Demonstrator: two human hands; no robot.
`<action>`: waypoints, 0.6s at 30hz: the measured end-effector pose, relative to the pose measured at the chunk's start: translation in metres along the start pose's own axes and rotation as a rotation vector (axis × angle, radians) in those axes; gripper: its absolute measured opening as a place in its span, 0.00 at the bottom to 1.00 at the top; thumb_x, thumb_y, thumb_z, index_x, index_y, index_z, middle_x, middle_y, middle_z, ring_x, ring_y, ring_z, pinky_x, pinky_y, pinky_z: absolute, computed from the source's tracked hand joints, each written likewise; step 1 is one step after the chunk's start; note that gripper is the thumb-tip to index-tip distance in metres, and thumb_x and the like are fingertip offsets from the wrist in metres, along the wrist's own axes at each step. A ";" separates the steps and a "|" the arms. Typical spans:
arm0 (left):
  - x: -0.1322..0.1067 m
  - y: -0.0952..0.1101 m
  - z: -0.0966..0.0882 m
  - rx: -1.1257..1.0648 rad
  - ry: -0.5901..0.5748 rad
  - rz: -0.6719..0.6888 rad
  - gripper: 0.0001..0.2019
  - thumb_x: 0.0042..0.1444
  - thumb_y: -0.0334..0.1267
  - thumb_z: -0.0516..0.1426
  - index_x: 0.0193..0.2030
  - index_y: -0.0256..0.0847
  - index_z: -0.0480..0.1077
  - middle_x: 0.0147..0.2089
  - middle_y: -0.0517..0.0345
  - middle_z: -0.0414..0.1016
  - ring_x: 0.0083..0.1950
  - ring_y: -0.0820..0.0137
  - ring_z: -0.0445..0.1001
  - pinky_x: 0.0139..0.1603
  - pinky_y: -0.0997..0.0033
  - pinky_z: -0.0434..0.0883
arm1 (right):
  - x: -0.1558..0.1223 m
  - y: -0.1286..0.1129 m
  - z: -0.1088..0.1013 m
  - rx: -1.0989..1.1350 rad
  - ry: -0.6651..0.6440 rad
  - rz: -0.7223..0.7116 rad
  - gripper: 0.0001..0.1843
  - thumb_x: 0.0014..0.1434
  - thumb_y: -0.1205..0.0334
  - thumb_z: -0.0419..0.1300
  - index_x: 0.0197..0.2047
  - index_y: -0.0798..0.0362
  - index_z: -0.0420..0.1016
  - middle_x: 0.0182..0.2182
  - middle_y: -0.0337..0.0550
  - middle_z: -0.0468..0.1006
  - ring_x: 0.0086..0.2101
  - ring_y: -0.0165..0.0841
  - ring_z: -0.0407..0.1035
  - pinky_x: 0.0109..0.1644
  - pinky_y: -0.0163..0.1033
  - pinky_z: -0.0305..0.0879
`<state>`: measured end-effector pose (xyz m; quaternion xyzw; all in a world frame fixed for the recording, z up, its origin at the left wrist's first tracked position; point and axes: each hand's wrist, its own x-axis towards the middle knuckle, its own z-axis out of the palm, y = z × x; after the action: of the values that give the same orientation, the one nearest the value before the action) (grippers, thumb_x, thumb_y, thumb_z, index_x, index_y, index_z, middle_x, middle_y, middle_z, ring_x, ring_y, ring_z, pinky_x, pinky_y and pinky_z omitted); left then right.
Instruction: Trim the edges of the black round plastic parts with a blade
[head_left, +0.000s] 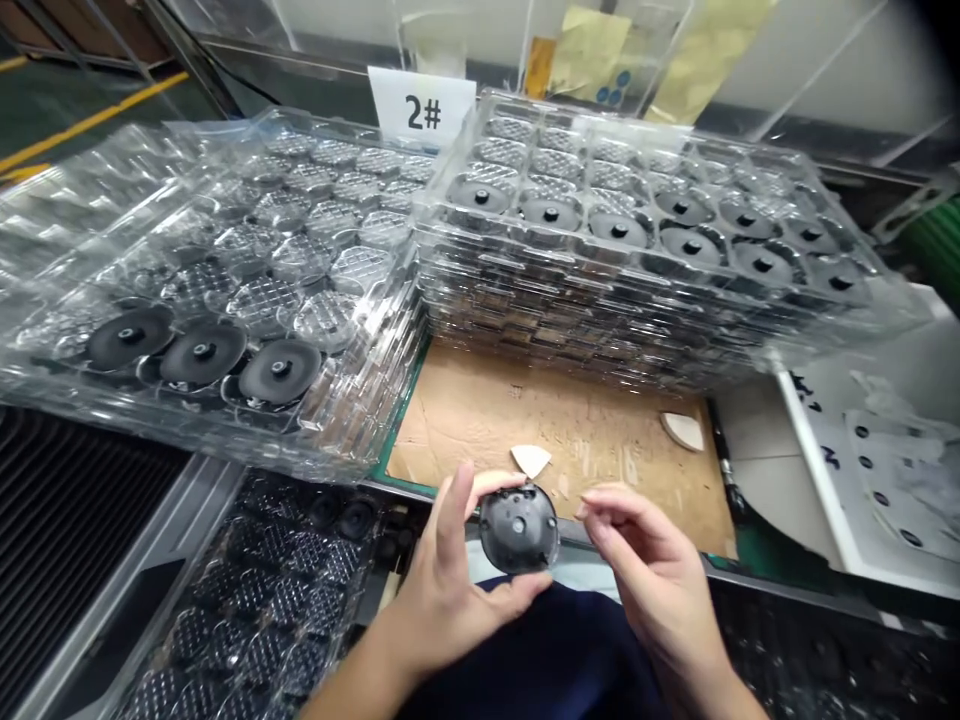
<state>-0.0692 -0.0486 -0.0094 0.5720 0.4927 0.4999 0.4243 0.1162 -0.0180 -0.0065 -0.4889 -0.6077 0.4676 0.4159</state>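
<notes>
My left hand (457,570) grips a black round plastic cover (519,530) by its rim, thumb below and fingers above. The cover's inner side faces me, showing a small central boss and little studs near the edge. Just to its right, apart from it, my right hand (649,560) is closed in a pinch of thumb and forefinger. Whatever sits between those fingertips, if anything, is too small to make out. A white wedge-shaped piece (531,461) lies on the cardboard (480,410) right behind the cover.
Stacked clear trays (637,300) with black round parts stand behind. Another clear tray stack (352,400) at left carries three black parts (281,370). A second white wedge (682,432) lies right, near a white box (817,470). A dark tray (285,600) sits lower left.
</notes>
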 end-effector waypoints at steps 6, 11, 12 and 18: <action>-0.001 -0.003 0.008 0.029 -0.103 0.007 0.52 0.45 0.43 0.65 0.68 0.60 0.33 0.52 0.56 0.70 0.51 0.64 0.70 0.54 0.61 0.66 | 0.010 -0.027 -0.018 0.090 -0.352 0.127 0.09 0.57 0.64 0.62 0.42 0.47 0.77 0.30 0.39 0.77 0.30 0.28 0.68 0.36 0.33 0.66; -0.002 0.002 0.014 -0.143 -0.237 -0.158 0.52 0.45 0.54 0.63 0.68 0.59 0.31 0.48 0.59 0.73 0.51 0.64 0.70 0.56 0.60 0.63 | 0.020 -0.028 -0.028 0.372 -0.567 0.374 0.09 0.51 0.63 0.68 0.38 0.50 0.79 0.28 0.37 0.79 0.29 0.26 0.70 0.35 0.31 0.65; -0.002 0.003 0.016 -0.176 -0.260 -0.180 0.52 0.44 0.55 0.62 0.68 0.58 0.31 0.48 0.59 0.73 0.51 0.64 0.70 0.57 0.60 0.62 | 0.021 -0.028 -0.030 0.428 -0.601 0.428 0.09 0.50 0.63 0.68 0.37 0.51 0.79 0.28 0.37 0.79 0.29 0.26 0.71 0.35 0.30 0.65; 0.005 0.008 0.027 -0.197 -0.387 -0.241 0.52 0.42 0.55 0.64 0.67 0.60 0.33 0.46 0.62 0.75 0.49 0.66 0.71 0.57 0.61 0.60 | 0.020 -0.021 -0.039 0.651 -0.652 0.505 0.02 0.49 0.69 0.67 0.28 0.54 0.78 0.26 0.36 0.77 0.28 0.22 0.71 0.34 0.27 0.67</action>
<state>-0.0416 -0.0446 -0.0046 0.5502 0.4159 0.3725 0.6209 0.1462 0.0057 0.0238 -0.2950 -0.3921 0.8457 0.2098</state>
